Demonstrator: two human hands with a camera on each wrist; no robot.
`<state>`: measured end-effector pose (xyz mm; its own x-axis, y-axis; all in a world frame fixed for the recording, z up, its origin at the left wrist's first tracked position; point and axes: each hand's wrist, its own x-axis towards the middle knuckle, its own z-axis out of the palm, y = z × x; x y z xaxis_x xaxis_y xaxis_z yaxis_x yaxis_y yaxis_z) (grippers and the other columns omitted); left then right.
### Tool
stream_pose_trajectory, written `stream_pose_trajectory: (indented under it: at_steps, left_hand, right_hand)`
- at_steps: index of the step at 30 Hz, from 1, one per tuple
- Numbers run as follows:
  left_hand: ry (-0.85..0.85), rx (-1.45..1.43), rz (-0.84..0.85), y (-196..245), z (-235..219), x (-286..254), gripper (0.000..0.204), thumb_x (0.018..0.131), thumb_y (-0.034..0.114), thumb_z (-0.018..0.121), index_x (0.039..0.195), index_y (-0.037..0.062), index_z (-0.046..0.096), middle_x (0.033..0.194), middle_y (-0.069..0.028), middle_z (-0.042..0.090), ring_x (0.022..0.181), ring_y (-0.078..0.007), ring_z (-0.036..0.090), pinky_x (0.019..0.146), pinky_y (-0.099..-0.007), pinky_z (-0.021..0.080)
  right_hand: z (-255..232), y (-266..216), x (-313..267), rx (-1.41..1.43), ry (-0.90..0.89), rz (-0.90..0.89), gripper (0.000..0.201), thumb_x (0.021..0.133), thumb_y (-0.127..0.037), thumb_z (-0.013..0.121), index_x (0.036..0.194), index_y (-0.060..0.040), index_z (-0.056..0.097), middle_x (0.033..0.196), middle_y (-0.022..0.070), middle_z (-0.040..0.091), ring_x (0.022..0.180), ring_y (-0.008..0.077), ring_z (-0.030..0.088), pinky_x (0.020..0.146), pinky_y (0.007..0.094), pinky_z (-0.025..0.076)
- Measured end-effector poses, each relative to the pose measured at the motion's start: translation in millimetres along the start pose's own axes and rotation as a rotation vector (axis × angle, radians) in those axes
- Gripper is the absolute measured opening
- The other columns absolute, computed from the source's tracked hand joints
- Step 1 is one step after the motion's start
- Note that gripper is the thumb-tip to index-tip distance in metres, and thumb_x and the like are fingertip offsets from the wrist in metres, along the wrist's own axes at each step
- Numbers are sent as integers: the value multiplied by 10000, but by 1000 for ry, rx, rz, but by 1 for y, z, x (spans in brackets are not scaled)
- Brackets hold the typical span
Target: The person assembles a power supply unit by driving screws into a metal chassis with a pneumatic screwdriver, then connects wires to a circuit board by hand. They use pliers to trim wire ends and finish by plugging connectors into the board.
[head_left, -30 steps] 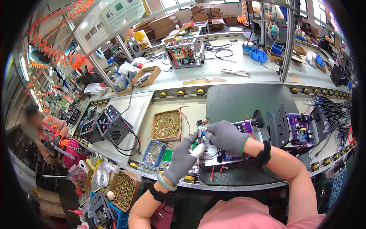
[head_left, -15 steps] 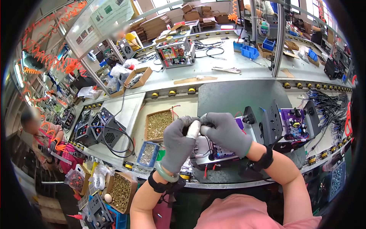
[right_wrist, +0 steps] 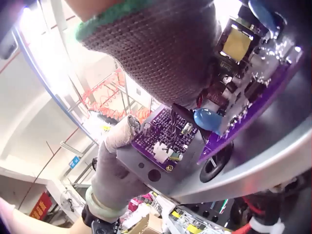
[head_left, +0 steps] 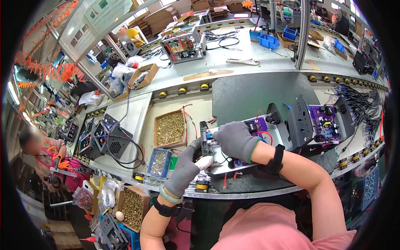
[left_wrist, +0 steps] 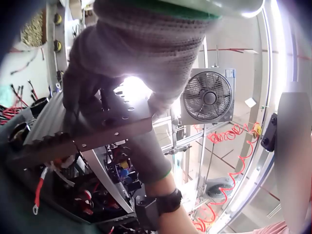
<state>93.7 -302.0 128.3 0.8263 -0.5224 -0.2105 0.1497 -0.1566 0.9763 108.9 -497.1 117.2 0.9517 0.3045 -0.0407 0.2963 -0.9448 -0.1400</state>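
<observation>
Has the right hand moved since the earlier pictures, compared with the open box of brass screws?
Yes. The right hand has come down from the raised meeting with the left hand onto the metal chassis, farther from the box of brass screws.

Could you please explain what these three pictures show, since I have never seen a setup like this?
A person in grey gloves works at an assembly bench. One camera sits on the head, looking down; one sits on each wrist, looking up past the glove. The left hand grips the near edge of a metal chassis carrying a purple circuit board. The right hand rests on top of it. On the bench lie a cardboard box of brass screws, a blue bin of screws, and a second chassis to the right.
</observation>
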Motion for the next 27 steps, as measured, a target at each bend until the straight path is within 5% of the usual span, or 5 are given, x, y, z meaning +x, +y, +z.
stream_pose_trajectory:
  at_steps: [10, 16, 27]
  left_hand:
    - [84, -3, 85, -18, 2, 5, 604, 831, 93, 715, 1369, -63, 489, 1133, -100, 647, 1006, -128, 616, 898, -273, 512]
    - [109, -9, 77, -13, 7, 2, 555, 835, 79, 709, 1333, -78, 522, 1091, -103, 664, 939, -100, 624, 841, -257, 533]
    - [150, 89, 94, -15, 10, 3, 492, 831, 77, 714, 1274, -76, 566, 1043, -115, 690, 930, -120, 649, 828, -264, 543]
  right_hand:
    - [12, 0, 8, 131, 0, 38, 171, 779, -161, 620, 878, -85, 737, 837, 146, 711, 811, 324, 716, 680, 434, 551]
    - [8, 2, -3, 71, 215, 27, 70, 775, -116, 628, 813, -88, 680, 842, 128, 656, 792, 337, 679, 670, 456, 523]
    - [20, 10, 14, 143, 123, -32, 152, 780, -154, 613, 846, -86, 732, 819, 171, 694, 826, 357, 696, 743, 460, 550]
